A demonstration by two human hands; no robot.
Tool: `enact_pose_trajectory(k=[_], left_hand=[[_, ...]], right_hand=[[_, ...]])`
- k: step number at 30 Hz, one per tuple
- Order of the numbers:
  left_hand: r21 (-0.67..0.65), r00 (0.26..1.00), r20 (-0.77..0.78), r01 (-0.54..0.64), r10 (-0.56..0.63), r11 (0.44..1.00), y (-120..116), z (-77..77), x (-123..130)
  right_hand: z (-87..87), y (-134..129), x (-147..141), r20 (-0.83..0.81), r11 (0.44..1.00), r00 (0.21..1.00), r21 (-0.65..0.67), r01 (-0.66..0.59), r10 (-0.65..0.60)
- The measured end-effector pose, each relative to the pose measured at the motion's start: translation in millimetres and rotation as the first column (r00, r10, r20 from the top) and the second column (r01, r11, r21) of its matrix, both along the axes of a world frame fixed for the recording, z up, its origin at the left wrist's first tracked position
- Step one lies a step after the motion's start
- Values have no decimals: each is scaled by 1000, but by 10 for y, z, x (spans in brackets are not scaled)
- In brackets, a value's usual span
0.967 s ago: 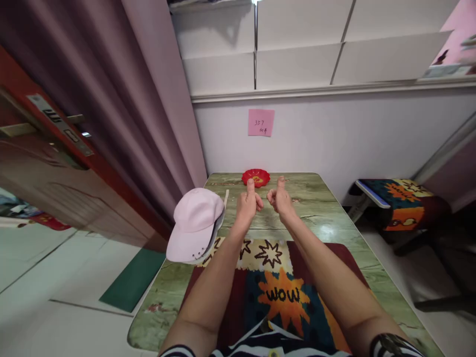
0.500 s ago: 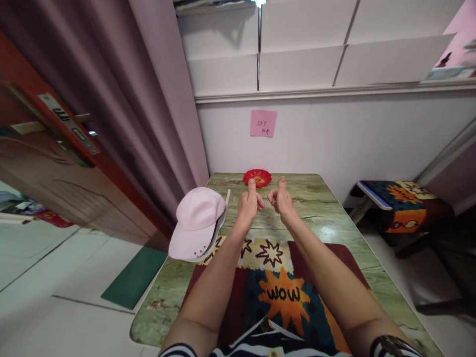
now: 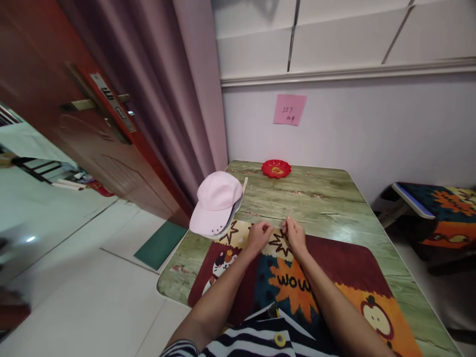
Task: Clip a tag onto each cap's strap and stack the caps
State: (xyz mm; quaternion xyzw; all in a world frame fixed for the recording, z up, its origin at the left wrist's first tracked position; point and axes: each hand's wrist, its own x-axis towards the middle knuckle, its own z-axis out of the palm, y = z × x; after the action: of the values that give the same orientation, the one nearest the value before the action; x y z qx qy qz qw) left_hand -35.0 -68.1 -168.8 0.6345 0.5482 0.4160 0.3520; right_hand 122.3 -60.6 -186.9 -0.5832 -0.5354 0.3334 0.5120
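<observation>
Both hands are over the far edge of a patterned mat point(image 3: 349, 258) with the word "WOW" on it. My left hand point(image 3: 259, 237) has its fingers curled in, and nothing shows in it. Facing it across a small gap, my right hand point(image 3: 295, 236) is curled in the same way, with nothing visible inside. A pale pink cap point(image 3: 216, 198) lies to the left of my left hand, its brim toward me. Beyond the hands, a red scalloped dish point(image 3: 276, 169) sits near the table's far edge.
The green wood-grain table point(image 3: 327, 193) stands against a wall bearing a pink note point(image 3: 290, 109). An open brown door point(image 3: 107, 153) and a mauve curtain point(image 3: 182, 89) are on the left. At right is another table point(image 3: 439, 198) with a similar mat. A green floor mat point(image 3: 160, 245) lies at left.
My hands have come down and nearer to me, from raised thumbs to curled fingers. The view has turned left, so the things on the table appear further right.
</observation>
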Motion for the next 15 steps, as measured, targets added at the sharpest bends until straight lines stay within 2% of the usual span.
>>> enact_pose_trajectory(k=[2,5,8,11,13,14,15], left_hand=[[38,999,-7,-31,31,999,-91,-119,-66],[92,999,2,-34,34,995,-144,-204,-93],[128,996,32,-82,78,988,-154,-246,-80],[175,984,45,-175,170,969,-178,-221,-141],[242,962,22,-268,271,933,-197,-132,-274],[293,937,3,-334,348,896,-202,-66,-372],[383,882,-30,-425,471,820,-203,12,-488]], right_hand=[[-114,-69,9,75,999,997,7,-32,32],[-170,-93,24,153,997,985,8,-82,80],[-197,-70,47,137,996,987,8,-85,83],[-233,-55,75,145,995,985,4,-95,93],[-248,-58,90,158,994,981,3,-111,109],[-250,-61,96,164,993,980,5,-118,116],[-249,-66,100,167,992,979,8,-122,119]])
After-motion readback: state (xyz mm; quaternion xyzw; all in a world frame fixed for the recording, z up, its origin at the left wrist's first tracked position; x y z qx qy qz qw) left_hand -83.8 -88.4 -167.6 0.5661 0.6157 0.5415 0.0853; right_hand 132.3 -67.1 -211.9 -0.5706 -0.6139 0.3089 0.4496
